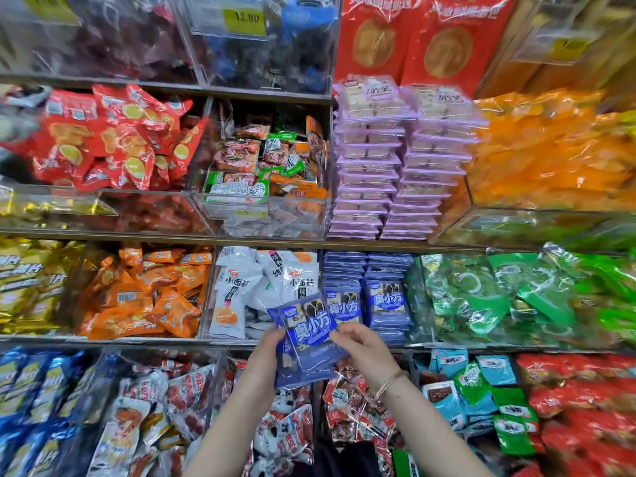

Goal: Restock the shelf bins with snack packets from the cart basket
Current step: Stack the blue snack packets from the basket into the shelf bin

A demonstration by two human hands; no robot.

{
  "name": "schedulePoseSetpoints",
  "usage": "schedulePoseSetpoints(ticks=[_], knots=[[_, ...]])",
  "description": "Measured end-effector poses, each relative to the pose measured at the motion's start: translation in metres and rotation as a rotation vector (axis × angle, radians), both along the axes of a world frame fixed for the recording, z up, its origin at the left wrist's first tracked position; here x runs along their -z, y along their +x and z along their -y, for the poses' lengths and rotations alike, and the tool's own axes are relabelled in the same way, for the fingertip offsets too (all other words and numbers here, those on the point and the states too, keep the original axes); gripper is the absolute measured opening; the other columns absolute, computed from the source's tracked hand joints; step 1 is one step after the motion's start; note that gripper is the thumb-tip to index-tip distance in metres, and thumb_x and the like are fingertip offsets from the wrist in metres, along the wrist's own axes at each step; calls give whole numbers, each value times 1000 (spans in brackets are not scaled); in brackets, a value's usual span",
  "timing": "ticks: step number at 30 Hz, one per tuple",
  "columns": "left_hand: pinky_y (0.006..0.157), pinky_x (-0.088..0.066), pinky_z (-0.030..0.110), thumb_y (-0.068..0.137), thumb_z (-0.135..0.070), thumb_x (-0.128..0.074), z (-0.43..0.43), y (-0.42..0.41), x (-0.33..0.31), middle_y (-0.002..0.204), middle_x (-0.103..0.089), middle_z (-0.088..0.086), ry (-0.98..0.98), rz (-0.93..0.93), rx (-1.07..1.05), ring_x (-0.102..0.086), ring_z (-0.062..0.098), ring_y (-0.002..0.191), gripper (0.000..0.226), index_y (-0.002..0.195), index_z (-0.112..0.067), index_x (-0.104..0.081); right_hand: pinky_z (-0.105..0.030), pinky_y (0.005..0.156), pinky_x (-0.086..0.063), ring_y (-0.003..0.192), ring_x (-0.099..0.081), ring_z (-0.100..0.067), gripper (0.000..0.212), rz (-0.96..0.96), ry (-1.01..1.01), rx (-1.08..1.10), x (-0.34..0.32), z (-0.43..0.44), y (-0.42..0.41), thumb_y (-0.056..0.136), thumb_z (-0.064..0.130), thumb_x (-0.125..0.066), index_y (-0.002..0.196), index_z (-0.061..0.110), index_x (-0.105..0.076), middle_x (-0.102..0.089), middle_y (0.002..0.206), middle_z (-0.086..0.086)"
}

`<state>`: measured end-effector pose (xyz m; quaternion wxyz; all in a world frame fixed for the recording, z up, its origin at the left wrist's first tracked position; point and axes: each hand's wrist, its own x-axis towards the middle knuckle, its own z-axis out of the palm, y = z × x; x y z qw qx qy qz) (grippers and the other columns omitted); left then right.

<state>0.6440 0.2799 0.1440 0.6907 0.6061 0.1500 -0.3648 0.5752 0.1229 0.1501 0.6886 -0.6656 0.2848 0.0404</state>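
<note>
Between your left hand (266,352) and right hand (358,342), both gripping, sit blue packets (309,333); next, tuck them into the matching blue bin (368,294) just above.

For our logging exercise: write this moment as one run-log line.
left hand: holds blue packets | right hand: pinches them | matching stacks: just beyond

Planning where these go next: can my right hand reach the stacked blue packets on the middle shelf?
Probably yes. The right hand sits just below the stacked blue packets with nothing visible between them, though it and the left hand both grip the held packets.
</note>
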Motion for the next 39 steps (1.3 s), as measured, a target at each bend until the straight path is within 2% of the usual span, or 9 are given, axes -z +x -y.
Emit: schedulePoseSetpoints(ticks=[6, 12, 19, 22, 24, 27, 31, 36, 39], knots=[[104, -41, 53, 100, -21, -48, -19, 7, 2, 145, -47, 2, 45, 25, -72, -50, 28, 127, 48, 146, -25, -36, -32, 75, -52, 75, -59, -17, 8, 27, 102, 300, 11, 38, 5, 87, 17, -62, 81, 12, -61, -60, 81, -4], [49, -54, 28, 101, -16, -44, -27, 11, 0, 86, -75, -7, 6, 50, -133, -73, 14, 69, 26, 124, -27, -49, -32, 81, -50, 98, -55, -24, 16, -22, 47, 629, 30, 60, 33, 90, 9, -60, 77, 7, -49, -57, 106, -12], [103, -42, 49, 101, -21, -46, -25, 7, -4, 142, -49, -1, 4, 70, -111, -50, 25, 127, 45, 145, -25, -37, -43, 87, -53, 100, -62, -39, 21, -285, -206, 219, 44, 50, 56, 96, 9, -46, 115, 3, -52, -59, 114, -25], [100, -45, 45, 100, -20, -47, -23, 5, 1, 135, -52, -5, -6, 89, -109, -54, 22, 122, 39, 139, -25, -42, -33, 72, -50, 76, -59, -25, 32, -334, -546, -53, 30, 53, 48, 98, 19, -42, 128, 9, -46, -58, 103, -17], [77, -56, 35, 100, -17, -47, -19, 5, -1, 112, -63, -8, -33, 65, -92, -67, 8, 93, 22, 118, -28, -49, -35, 92, -44, 108, -54, -28, 50, -298, -631, -48, 21, 52, 41, 98, 29, -45, 143, 10, -32, -42, 135, -19], [53, -54, 27, 100, -14, -45, -7, 4, -8, 88, -72, -10, -120, 2, -83, -71, 10, 72, 12, 108, -21, -52, -31, 96, -45, 105, -56, -15, 53, -96, -429, -27, -2, 38, 27, 96, 35, -46, 142, 14, -33, -54, 113, -1], [73, -55, 37, 101, -14, -41, 14, 3, -17, 106, -73, 6, -204, 31, 19, -71, 25, 93, 23, 119, -18, -55, -5, 69, -47, 96, -57, 8, 23, 8, -210, -238, -18, 8, 9, 92, 35, -54, 114, 35, -46, -51, 99, 23], [93, -40, 19, 101, -34, -42, 29, -2, -5, 131, -55, -3, 269, 635, 289, -52, 7, 113, 45, 141, -15, -40, -28, 63, -55, 80, -62, -13, 51, 20, 303, 187, 4, 21, -1, 89, 12, -60, 136, 14, -40, -57, 107, 1], [119, -13, 32, 101, -38, -37, 21, -6, 27, 155, -25, 1, 601, 1113, 569, -22, 15, 142, 54, 148, -16, -26, -28, 55, -51, 74, -55, -18, 56, 12, 465, 407, 14, 47, -7, 90, 12, -58, 140, 15, -34, -55, 113, -3]])
